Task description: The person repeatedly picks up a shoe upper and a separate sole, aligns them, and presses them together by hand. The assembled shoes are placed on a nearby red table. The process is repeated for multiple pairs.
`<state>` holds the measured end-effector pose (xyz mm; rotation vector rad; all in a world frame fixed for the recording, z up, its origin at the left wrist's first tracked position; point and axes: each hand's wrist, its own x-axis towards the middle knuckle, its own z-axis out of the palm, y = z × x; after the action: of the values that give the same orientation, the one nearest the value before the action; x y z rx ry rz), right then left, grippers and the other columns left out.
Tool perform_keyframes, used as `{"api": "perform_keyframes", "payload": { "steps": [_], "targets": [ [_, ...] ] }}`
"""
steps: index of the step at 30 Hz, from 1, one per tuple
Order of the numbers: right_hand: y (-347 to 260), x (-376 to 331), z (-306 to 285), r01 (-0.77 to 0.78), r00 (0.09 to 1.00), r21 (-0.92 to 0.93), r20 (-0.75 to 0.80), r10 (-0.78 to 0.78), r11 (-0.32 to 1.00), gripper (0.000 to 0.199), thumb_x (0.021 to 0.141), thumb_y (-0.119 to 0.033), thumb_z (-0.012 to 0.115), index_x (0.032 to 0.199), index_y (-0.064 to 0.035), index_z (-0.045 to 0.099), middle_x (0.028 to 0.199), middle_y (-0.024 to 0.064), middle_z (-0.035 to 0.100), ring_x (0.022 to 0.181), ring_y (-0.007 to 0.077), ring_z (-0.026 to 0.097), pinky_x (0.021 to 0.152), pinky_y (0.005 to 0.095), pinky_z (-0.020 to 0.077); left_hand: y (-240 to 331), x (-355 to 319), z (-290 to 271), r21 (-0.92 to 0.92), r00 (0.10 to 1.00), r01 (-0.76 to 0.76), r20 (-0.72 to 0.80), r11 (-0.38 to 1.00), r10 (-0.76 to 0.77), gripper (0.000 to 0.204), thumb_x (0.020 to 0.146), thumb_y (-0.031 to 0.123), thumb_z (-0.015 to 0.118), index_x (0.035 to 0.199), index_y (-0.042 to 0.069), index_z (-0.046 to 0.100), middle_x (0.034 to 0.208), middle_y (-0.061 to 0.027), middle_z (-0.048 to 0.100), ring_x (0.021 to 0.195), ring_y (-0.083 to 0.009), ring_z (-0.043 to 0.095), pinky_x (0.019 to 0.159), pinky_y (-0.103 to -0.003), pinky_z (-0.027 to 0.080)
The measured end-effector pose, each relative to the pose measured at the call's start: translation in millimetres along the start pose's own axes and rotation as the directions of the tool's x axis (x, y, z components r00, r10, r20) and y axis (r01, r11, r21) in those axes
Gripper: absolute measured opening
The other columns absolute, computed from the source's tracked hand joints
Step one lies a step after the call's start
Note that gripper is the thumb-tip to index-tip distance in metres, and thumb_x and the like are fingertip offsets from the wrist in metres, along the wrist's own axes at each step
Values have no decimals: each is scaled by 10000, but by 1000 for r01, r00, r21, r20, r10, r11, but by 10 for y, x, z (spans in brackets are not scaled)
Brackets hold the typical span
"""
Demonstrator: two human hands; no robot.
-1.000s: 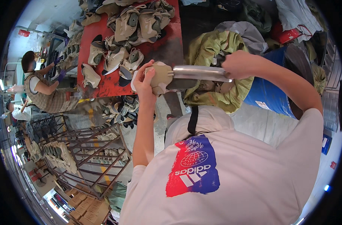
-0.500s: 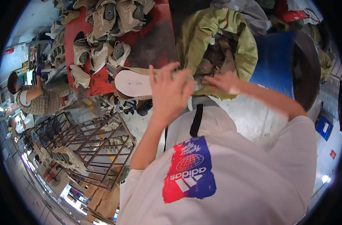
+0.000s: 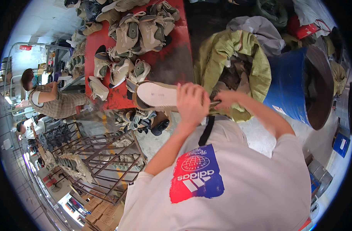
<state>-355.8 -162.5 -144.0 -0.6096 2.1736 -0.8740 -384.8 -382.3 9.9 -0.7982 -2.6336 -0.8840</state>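
Nearest is the person's white shirt [image 3: 237,192] with a red and blue patch. Above it the left hand [image 3: 192,103] is closed in a firm grip around the heel end of a tan shoe [image 3: 156,96], which lies on its side in the air with its pale sole facing up and its toe pointing left. The right hand [image 3: 225,101] sits just right of the left one, its fingers pinched on something thin at the shoe's heel; what that is cannot be told. Below the shoe, dark shoes [image 3: 145,120] lie on the floor, and a brown metal rack [image 3: 95,154] stands to the left. Just beyond the hands an olive sack [image 3: 237,57] gapes open, with a blue barrel [image 3: 295,84] to its right. Farther left, a red surface [image 3: 172,61] carries a heap of tan shoes [image 3: 133,34]. At the far left a seated person [image 3: 48,98] works
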Motion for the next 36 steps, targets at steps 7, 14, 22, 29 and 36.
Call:
{"api": "perform_keyframes", "payload": {
  "steps": [7,14,22,29,36],
  "targets": [
    [-179,-208,-481,-421,858,219,409,309,880,296,873,-318,721,839,-38,631,593,17,519,484,149,454,450,344,369,-134,-102,-29,-186,996,7,-81,982,-23,103,866,124,691,949,70,662,987,-87,684,1001,-317,624,1075,-537,393],
    [-1705,-828,-1282,-472,782,-476,162,601,742,250,828,-234,677,821,6,747,654,125,689,566,270,675,522,375,512,-388,-241,-239,-652,947,239,-8,720,-322,139,1005,109,619,1098,9,648,1124,-71,671,1030,-160,605,984,-315,457],
    [-1566,-955,-703,-299,943,-566,-55,327,768,240,855,-174,606,957,0,738,873,165,757,783,351,746,656,456,579,-408,-225,-385,-768,946,267,94,582,-311,140,976,115,643,1062,6,623,1124,-109,661,1075,-204,592,996,-335,440],
    [-974,-765,-138,-394,917,-350,-206,341,850,332,928,-283,621,1117,-11,598,911,205,733,832,375,735,683,479,576,-118,485,-601,-168,862,83,507,982,14,225,945,263,630,836,69,667,982,-71,675,1025,-284,594,1030,-424,399],
    [-478,-354,260,-246,961,-171,-175,217,954,367,916,-199,605,1234,-35,525,893,202,730,842,385,731,682,510,574,106,517,-253,-146,812,-246,509,958,286,331,837,441,677,802,112,688,970,-57,685,1090,-287,604,1121,-565,318]
  ]
}}
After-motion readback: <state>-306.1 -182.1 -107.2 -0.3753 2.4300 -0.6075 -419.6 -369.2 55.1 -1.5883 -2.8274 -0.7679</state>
